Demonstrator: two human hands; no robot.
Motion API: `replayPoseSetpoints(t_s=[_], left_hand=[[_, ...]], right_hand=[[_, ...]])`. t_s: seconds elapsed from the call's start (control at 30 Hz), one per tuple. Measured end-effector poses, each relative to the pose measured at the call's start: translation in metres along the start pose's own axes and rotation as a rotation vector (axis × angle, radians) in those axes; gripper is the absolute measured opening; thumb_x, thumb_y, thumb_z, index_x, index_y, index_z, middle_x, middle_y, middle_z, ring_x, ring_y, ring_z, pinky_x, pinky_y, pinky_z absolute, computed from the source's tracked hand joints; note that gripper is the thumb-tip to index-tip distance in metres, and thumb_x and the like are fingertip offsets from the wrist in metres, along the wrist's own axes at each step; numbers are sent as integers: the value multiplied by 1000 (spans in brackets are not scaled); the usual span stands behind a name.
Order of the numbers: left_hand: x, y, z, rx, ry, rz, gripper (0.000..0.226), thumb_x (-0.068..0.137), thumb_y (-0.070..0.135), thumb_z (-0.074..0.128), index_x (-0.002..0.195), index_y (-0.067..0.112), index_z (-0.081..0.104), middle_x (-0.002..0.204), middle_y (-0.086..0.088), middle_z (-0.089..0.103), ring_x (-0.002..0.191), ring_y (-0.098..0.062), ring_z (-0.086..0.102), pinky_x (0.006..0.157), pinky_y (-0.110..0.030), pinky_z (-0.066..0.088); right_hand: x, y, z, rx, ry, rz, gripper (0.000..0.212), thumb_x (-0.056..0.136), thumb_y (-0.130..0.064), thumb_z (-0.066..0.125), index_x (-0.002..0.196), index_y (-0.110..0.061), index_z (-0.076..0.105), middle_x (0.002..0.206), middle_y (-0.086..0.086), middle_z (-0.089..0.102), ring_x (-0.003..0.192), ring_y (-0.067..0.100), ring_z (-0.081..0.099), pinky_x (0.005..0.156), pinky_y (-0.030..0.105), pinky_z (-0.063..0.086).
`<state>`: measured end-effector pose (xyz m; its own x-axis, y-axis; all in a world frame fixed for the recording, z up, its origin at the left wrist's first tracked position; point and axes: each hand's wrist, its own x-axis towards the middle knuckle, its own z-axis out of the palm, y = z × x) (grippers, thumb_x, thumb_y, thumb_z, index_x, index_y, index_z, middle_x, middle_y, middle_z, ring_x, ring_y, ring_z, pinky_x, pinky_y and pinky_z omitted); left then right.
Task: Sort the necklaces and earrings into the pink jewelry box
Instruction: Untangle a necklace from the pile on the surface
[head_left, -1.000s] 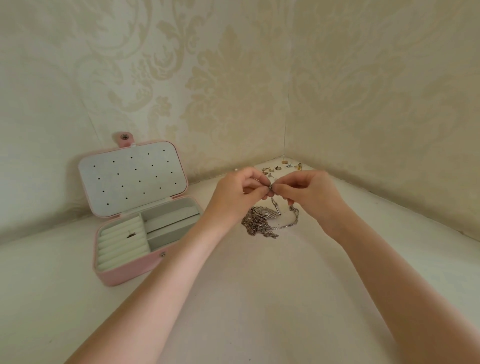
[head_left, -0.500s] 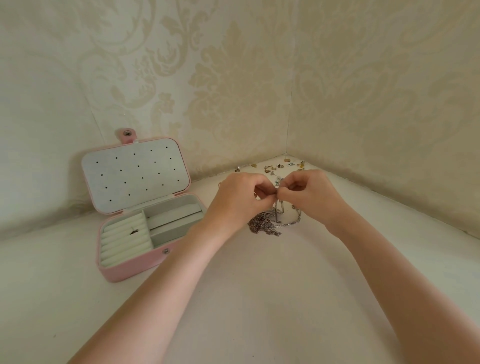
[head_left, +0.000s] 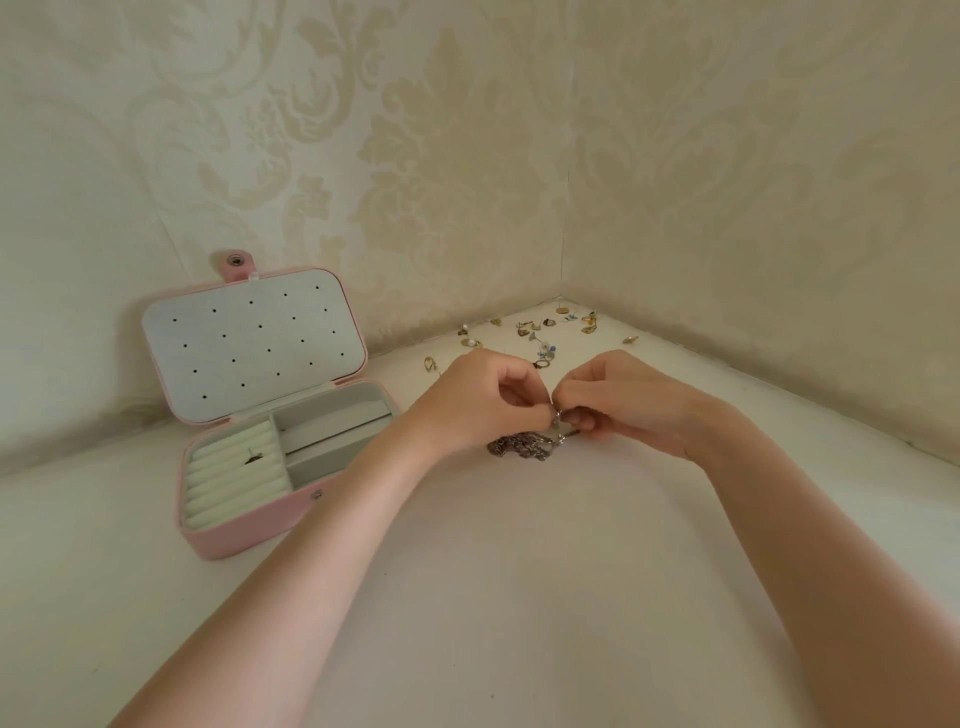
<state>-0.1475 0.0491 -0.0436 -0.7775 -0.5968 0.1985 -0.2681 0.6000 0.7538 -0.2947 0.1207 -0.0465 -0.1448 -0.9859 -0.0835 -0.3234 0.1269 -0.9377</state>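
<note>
Necklaces (head_left: 522, 447) lie in a silver tangle on the surface, right of the box (head_left: 244, 530), with left hand (head_left: 483, 400) and right hand (head_left: 618, 400) both pinching one chain at its top. Since a second ago the hands have sunk until the tangle rests instead of dangling, so untangling continues. Earrings (head_left: 540, 332) wait beyond, unsorted.

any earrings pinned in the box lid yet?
No, the lid of the pink jewelry box shows only bare holes; the earrings lie by the wall corner.
</note>
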Motion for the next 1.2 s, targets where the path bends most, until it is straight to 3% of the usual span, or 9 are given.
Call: replayPoseSetpoints(t_s=[0.13, 0.3, 0.37, 0.47, 0.6, 0.77, 0.97, 1.13, 1.2], left_hand=[[2, -3, 5, 159, 104, 58, 6, 71, 17, 74, 74, 14, 70, 67, 7, 65, 56, 3, 55, 62, -17, 46], [4, -5, 5, 192, 144, 129, 3, 71, 13, 72, 70, 14, 69, 65, 11, 63, 58, 3, 55, 61, -12, 45], [4, -7, 7, 196, 154, 158, 4, 69, 18, 70, 71, 14, 68, 69, 7, 65, 63, -2, 57, 67, -21, 49], [3, -7, 12, 205, 199, 199, 13, 62, 26, 62, 69, 16, 64, 69, 6, 63, 66, -9, 58, 68, -32, 51], [2, -4, 15, 140, 254, 257, 13, 61, 21, 61, 65, 11, 53, 65, 5, 55, 63, -13, 52, 62, -32, 47], [5, -8, 11, -117, 298, 157, 23, 64, 9, 67, 70, 21, 48, 67, 8, 56, 55, -5, 44, 56, -19, 41], [7, -3, 11, -285, 286, 92, 33, 58, 17, 61, 80, 26, 37, 69, 6, 56, 56, -6, 37, 58, -18, 37], [4, 0, 14, -331, 331, 90, 38, 70, 1, 65, 81, 24, 36, 68, 7, 53, 56, -4, 38, 57, -14, 38], [5, 0, 14, -426, 353, 40, 33, 67, 7, 64, 81, 22, 38, 66, 8, 55, 61, -9, 42, 58, -16, 40]], right_hand=[[2, 0, 2, -106, 63, -23, 26, 75, -7, 56, 49, -10, 51, 55, 4, 49, 53, 12, 40, 53, 22, 34], [2, 0, 1, -41, 55, -25, 38, 79, -4, 53, 43, -15, 50, 48, -2, 47, 50, 11, 39, 50, 21, 33], [0, -2, -1, -32, 44, -21, 43, 79, -5, 53, 39, -19, 50, 46, -5, 46, 49, 11, 38, 50, 20, 32], [-4, -5, -3, -39, 27, -39, 33, 80, -6, 54, 48, -13, 50, 47, -5, 44, 50, 10, 37, 49, 20, 31], [-5, -9, 0, -34, 44, -92, 27, 79, -4, 55, 53, -9, 51, 45, -7, 43, 51, 12, 37, 50, 21, 33], [1, -8, 7, 23, 186, -181, 28, 80, -2, 57, 54, -10, 55, 42, -10, 45, 49, 12, 36, 50, 22, 32], [2, -7, 7, 41, 160, -215, 19, 83, -3, 56, 65, -5, 58, 43, -10, 46, 48, 12, 37, 51, 22, 32], [5, -3, 12, 219, 130, -213, 21, 84, 3, 51, 64, -2, 58, 57, 4, 42, 50, 9, 37, 50, 20, 33], [7, -1, 16, 281, 125, -229, 15, 85, 4, 50, 73, 1, 58, 58, 3, 41, 51, 7, 36, 50, 19, 33]])
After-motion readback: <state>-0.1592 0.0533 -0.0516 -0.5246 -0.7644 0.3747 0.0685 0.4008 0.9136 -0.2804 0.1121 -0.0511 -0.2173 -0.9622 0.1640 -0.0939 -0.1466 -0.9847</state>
